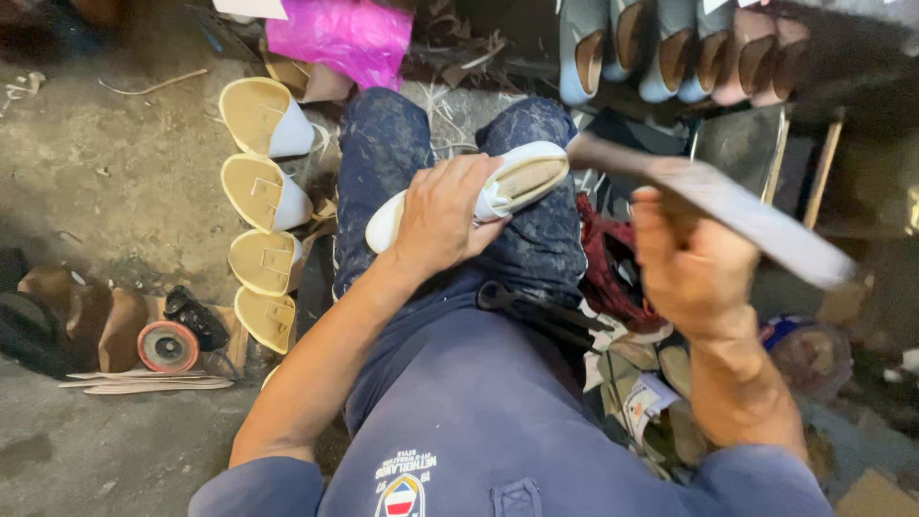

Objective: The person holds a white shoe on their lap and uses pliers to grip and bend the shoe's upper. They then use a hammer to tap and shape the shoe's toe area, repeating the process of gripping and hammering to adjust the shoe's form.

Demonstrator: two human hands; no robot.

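White shoe (479,196) lay across my lap at the centre of the frame in the head view, sole side up, its tan insole end pointing to the upper right. My left hand (442,213) was closed over its middle, fingers wrapped around the upper and pinning it against my knee. My right hand (684,263), at centre right, was clenched into a fist around the handle of a flat grey tool (737,206), blurred, whose far end stood just beside the shoe's heel; I could not tell whether they touched. Four matching shoes (263,206) stood in a column at left. A row of shoes (670,48) lined the top right. A small grinder (177,335) lay at lower left.
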